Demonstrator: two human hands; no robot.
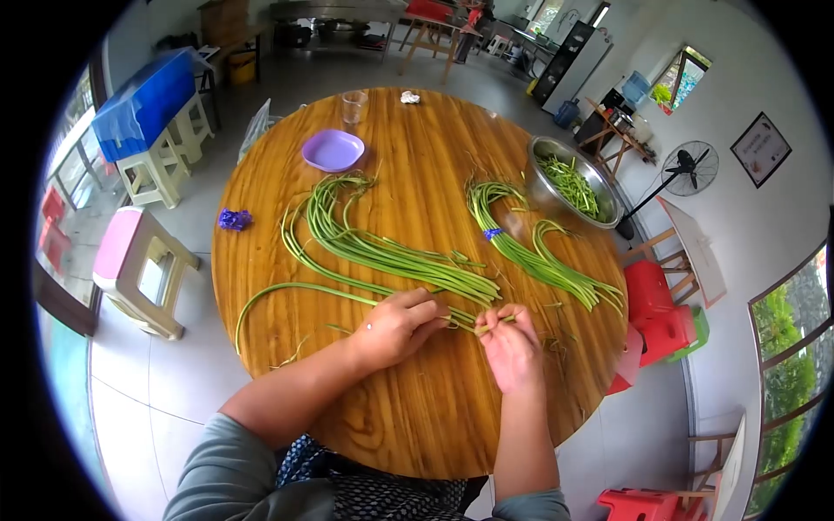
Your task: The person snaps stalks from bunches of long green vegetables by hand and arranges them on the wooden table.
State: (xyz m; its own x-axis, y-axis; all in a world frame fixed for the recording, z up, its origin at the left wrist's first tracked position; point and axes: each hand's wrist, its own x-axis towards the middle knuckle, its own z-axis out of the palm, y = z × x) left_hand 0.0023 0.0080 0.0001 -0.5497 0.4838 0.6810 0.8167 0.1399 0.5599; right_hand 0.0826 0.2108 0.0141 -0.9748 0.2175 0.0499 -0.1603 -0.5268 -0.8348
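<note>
Near the front of the round wooden table, my left hand is closed on a long green stem that curves away to the left. Just to its right, my right hand pinches the same stem's end, or a piece beside it; which one I cannot tell. A loose pile of green stems lies just beyond my hands. To the right rests a bundle tied with a blue band. A metal bowl at the table's right edge holds short cut green pieces.
On the table stand a purple dish, a clear cup, a crumpled white scrap and a purple bundle. Stools are at the left, red stools at the right. A person is far back.
</note>
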